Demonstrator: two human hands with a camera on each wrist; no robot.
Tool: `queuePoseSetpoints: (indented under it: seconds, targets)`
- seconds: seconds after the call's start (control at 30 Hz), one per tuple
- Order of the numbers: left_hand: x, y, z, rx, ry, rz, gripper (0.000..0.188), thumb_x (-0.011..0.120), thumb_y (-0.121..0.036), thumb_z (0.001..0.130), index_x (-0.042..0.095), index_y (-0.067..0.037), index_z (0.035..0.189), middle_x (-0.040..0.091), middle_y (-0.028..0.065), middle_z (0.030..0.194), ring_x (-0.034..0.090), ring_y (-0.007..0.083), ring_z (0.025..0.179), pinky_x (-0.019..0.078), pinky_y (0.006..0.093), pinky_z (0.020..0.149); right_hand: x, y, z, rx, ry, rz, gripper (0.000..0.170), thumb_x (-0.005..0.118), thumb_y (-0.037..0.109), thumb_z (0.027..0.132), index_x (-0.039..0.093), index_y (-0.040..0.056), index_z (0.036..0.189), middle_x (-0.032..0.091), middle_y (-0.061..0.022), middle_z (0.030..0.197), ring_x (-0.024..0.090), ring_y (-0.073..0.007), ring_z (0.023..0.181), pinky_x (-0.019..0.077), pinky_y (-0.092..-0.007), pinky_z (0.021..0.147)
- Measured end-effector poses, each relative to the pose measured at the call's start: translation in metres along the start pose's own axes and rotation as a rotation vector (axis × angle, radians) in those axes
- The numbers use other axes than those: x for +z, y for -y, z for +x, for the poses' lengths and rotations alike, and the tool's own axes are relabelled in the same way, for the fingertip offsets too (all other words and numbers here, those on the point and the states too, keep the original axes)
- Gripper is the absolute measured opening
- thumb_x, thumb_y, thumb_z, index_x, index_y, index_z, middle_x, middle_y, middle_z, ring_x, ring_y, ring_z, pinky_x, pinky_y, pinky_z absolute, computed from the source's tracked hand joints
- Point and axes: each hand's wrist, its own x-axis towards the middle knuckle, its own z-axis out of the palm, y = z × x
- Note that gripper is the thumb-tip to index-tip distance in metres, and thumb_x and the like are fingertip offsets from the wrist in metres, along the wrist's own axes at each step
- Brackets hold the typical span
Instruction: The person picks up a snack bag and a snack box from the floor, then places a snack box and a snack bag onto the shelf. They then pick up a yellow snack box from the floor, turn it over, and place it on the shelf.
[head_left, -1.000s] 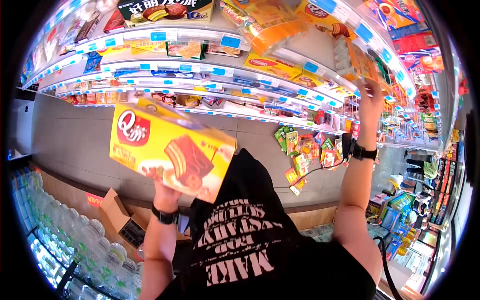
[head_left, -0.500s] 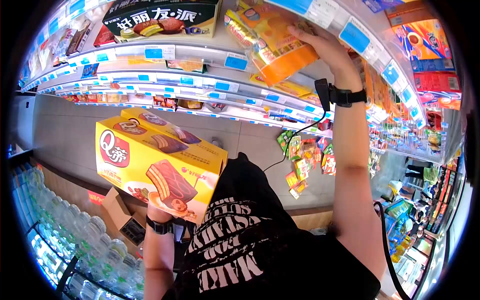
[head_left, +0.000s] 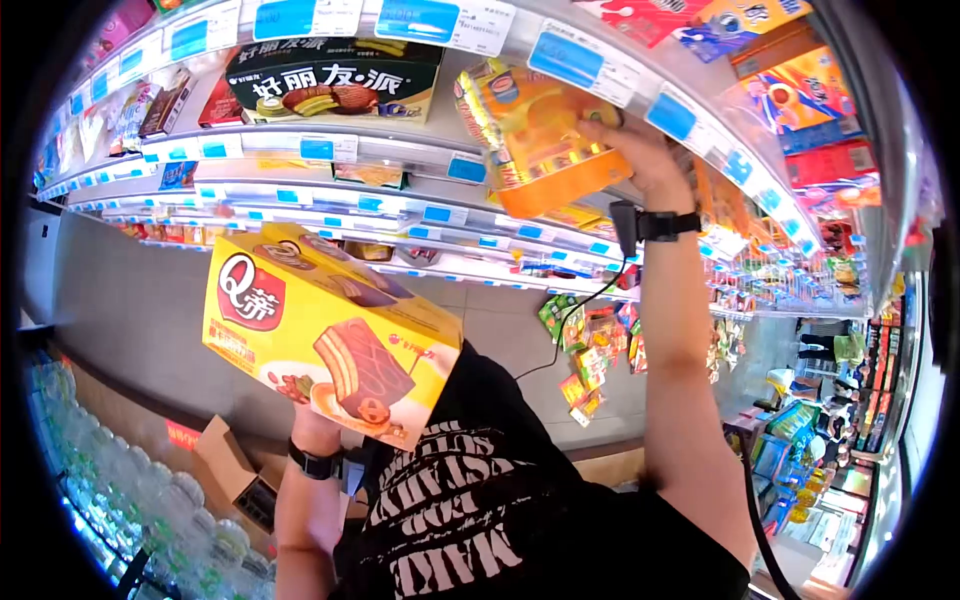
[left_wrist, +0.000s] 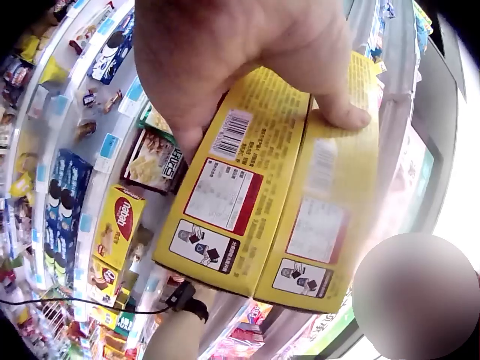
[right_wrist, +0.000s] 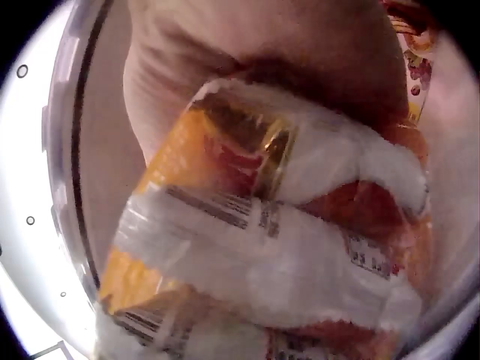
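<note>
Two yellow snack boxes [head_left: 335,345], side by side, are held at chest height by my left hand [head_left: 316,425]. The left wrist view shows that hand [left_wrist: 247,56] spread across both boxes [left_wrist: 232,195], gripping their sides, with barcodes on the faces toward the camera. At the upper shelf my right hand [head_left: 648,158] grips an orange snack bag [head_left: 550,120] by its right side, thumb on its front. The right wrist view has the hand [right_wrist: 262,45] against clear packaging with white wrappers [right_wrist: 270,247] inside; its fingertips are hidden.
A dark green box [head_left: 340,85] stands on the shelf left of the bag. Shelf edges with blue price labels [head_left: 575,55] run close to my right hand. Colourful packets [head_left: 590,355] hang lower right; an open carton [head_left: 228,458] is at lower left. A cable trails from the right wrist.
My right hand has moved left from the shelf's right part and taken hold of the orange bag, which now hangs slightly lower in view. My left hand still holds the boxes, turned slightly.
</note>
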Motion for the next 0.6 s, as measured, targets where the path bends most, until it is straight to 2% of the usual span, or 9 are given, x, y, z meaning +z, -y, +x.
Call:
queuePoseSetpoints:
  seconds: [0.03,0.07,0.2,0.23,0.33,0.37,0.47,0.5,0.6]
  targets:
    - [0.006,-0.004,0.001,-0.006,0.014,-0.029,0.045,0.043,-0.036,0.102,0.052,-0.002,0.132,0.061,0.0085,0.124,0.061,0.023,0.108,0.051,0.0368,0.093,0.002,-0.004,-0.002,0.029,-0.05,0.065,0.064,0.081,0.011,0.082,0.052,0.0003,0.138,0.062,-0.0087,0.129,0.064,-0.0198,0.111,0.054,-0.0324,0.091]
    - [0.013,-0.009,-0.001,-0.004,0.067,-0.017,0.048,0.043,-0.037,0.102,0.05,-0.002,0.135,0.06,0.0087,0.127,0.06,0.0231,0.111,0.0501,0.0378,0.096,0.001,-0.012,0.0,-0.142,-0.055,0.069,0.065,0.081,0.011,0.083,0.05,-0.0009,0.139,0.063,-0.01,0.128,0.064,-0.0191,0.11,0.0544,-0.0313,0.089]
    - [-0.029,-0.002,-0.008,0.031,0.12,0.0,0.063,0.042,-0.053,0.103,0.037,-0.011,0.149,0.046,0.0069,0.148,0.046,0.0231,0.136,0.0354,0.0419,0.115,0.018,-0.003,-0.006,-0.111,-0.186,0.208,0.063,0.081,0.015,0.084,0.05,-0.0018,0.137,0.063,-0.0097,0.126,0.064,-0.0198,0.111,0.055,-0.0338,0.09]
    - [-0.017,0.001,-0.015,0.109,0.114,0.022,0.06,0.04,-0.051,0.104,0.037,-0.011,0.149,0.046,0.0062,0.149,0.047,0.0233,0.135,0.0366,0.043,0.114,0.022,-0.003,-0.003,-0.1,-0.206,0.267,0.062,0.081,0.016,0.084,0.051,-0.0018,0.136,0.063,-0.0096,0.125,0.064,-0.0201,0.111,0.0551,-0.0343,0.09]
    - [0.011,-0.017,-0.031,-0.023,0.283,-0.124,0.058,0.038,-0.049,0.105,0.038,-0.011,0.149,0.046,0.0062,0.149,0.048,0.0249,0.135,0.0391,0.045,0.112,0.052,-0.007,0.003,-0.1,-0.387,0.382,0.056,0.08,0.018,0.086,0.053,-0.0012,0.132,0.064,-0.0094,0.123,0.064,-0.021,0.112,0.0554,-0.0365,0.09]
    - [0.003,-0.009,-0.029,0.006,0.048,0.008,0.062,0.038,-0.054,0.104,0.038,-0.012,0.149,0.047,0.0075,0.148,0.051,0.0276,0.133,0.0417,0.0471,0.11,0.052,-0.027,0.019,-0.183,-0.372,0.394,0.056,0.08,0.021,0.087,0.053,-0.0002,0.131,0.064,-0.0095,0.122,0.063,-0.0217,0.113,0.0558,-0.0387,0.091]
    - [0.021,-0.016,-0.037,0.06,0.142,0.002,0.064,0.038,-0.057,0.103,0.039,-0.012,0.149,0.05,0.008,0.146,0.053,0.0282,0.131,0.0432,0.0471,0.109,0.064,-0.037,0.032,-0.232,-0.382,0.52,0.056,0.082,0.016,0.085,0.053,-0.0004,0.129,0.064,-0.0104,0.122,0.063,-0.0228,0.111,0.0542,-0.0371,0.093]
    - [0.011,-0.013,-0.038,0.047,0.195,-0.112,0.063,0.039,-0.056,0.102,0.041,-0.012,0.147,0.052,0.0078,0.144,0.055,0.0276,0.129,0.0443,0.0459,0.108,0.072,-0.028,0.027,-0.211,-0.444,0.511,0.055,0.082,0.016,0.085,0.053,0.0001,0.129,0.064,-0.01,0.122,0.064,-0.0223,0.11,0.0545,-0.0371,0.093]
    - [-0.007,-0.008,-0.034,0.068,0.151,-0.2,0.06,0.039,-0.054,0.103,0.043,-0.011,0.145,0.053,0.0079,0.143,0.055,0.0273,0.128,0.045,0.0452,0.108,0.074,-0.026,0.026,-0.228,-0.424,0.537,0.054,0.082,0.015,0.085,0.053,0.0005,0.129,0.065,-0.01,0.121,0.064,-0.0221,0.11,0.0549,-0.0378,0.092]
